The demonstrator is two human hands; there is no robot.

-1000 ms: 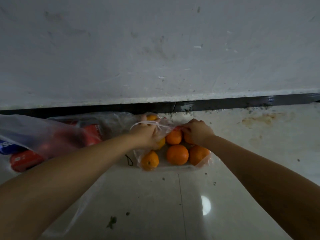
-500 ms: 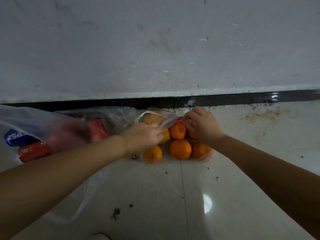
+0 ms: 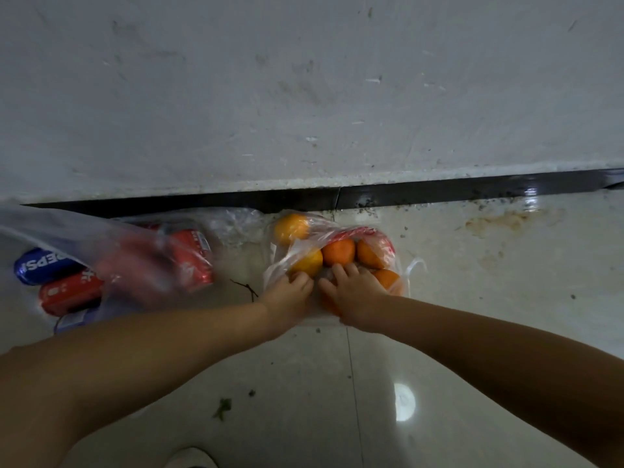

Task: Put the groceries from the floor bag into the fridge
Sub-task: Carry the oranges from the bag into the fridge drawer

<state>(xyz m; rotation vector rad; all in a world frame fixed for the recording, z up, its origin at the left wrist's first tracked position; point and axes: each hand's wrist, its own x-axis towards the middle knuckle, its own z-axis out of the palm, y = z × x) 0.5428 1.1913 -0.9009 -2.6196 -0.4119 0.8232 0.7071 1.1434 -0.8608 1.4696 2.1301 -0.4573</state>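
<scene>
Both hands, left [image 3: 293,292] and right [image 3: 354,295], press on the bag of oranges [image 3: 337,255] on the floor [image 3: 304,383].

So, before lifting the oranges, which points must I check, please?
1. Both hands at the oranges: ok, left hand and right hand rest on the near fruit.
2. Firm grip on fruit or bag: cannot tell.
3. Bag mouth open enough: cannot tell; plastic covers several oranges.
4. Loose fruit: not ok, one orange lies apart near the wall.
5. Cans out of the way: ok, to the left.
6. Fridge: cannot tell, out of view.
</scene>
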